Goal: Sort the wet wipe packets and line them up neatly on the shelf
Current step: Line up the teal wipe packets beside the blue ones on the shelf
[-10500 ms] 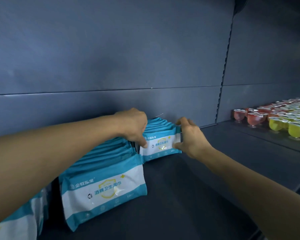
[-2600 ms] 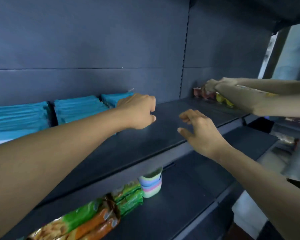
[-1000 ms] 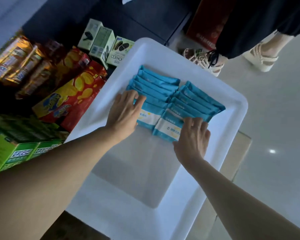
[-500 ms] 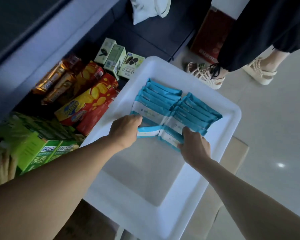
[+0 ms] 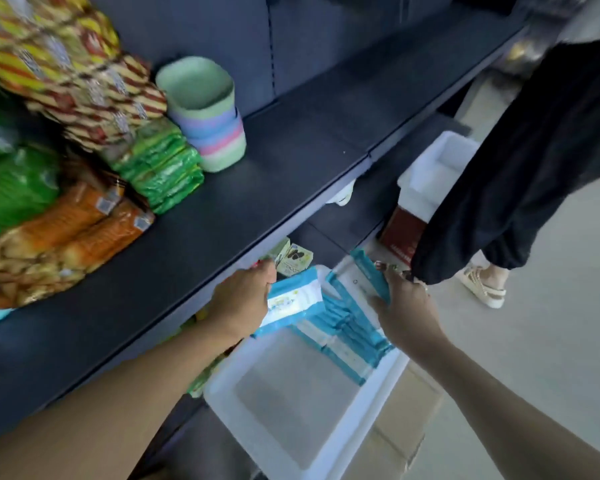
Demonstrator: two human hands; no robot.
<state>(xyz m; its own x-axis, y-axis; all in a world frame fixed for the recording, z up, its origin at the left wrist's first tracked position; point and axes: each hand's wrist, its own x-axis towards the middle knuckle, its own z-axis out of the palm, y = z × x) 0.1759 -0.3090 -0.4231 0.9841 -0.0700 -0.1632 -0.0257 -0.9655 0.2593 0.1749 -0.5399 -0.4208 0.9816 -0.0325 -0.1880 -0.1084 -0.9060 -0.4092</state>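
My left hand [image 5: 244, 299] is shut on a stack of blue-and-white wet wipe packets [image 5: 293, 301], lifted above the white tray [image 5: 291, 438]. My right hand [image 5: 404, 303] is shut on another bunch of the same packets [image 5: 369, 275], also raised off the tray. More wet wipe packets [image 5: 347, 337] lie in a fanned row in the tray's far end. Both hands sit just below the front edge of the dark shelf [image 5: 291, 174].
On the dark shelf stand stacked pastel cups [image 5: 208, 112], green snack packs [image 5: 163, 168], orange biscuit packs [image 5: 77, 230] and striped bags [image 5: 66, 64]. Another person in black trousers [image 5: 520, 161] and sandals stands to the right. A white foam box [image 5: 437, 168] and small cartons [image 5: 293, 259] lie lower down.
Both hands have closed on packets and lifted them out of the tray. My view has swung up from the tray toward the shelf.
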